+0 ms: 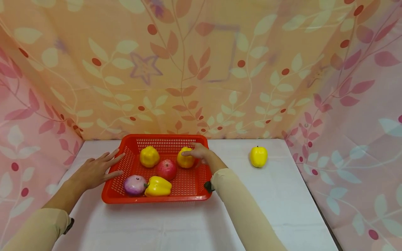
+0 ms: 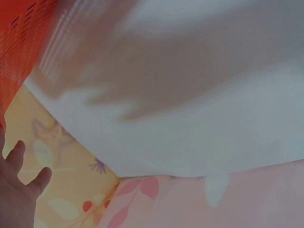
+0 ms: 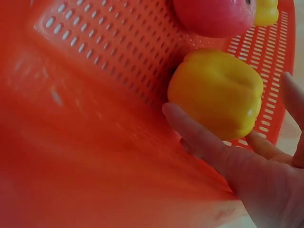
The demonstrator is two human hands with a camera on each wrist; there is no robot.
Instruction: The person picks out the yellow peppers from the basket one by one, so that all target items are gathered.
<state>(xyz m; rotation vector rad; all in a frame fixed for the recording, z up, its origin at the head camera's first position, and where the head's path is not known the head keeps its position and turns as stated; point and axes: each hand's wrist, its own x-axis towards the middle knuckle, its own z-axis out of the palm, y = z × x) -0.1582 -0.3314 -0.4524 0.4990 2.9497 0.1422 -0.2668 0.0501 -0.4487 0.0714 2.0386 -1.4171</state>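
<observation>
A red plastic basket stands on the white table. My right hand reaches over its right side, beside a yellow bell pepper on the basket floor. In the right wrist view the fingers are straight and spread around that pepper, one tip at its edge; whether it touches is unclear. By the left rim is my left hand, fingers extended over the basket edge. Also inside are a second yellow pepper, a red pomegranate-like fruit, a round purple vegetable and a yellow pepper lying sideways.
Another yellow bell pepper stands on the table to the right of the basket. Patterned cloth walls enclose the back and both sides of the table.
</observation>
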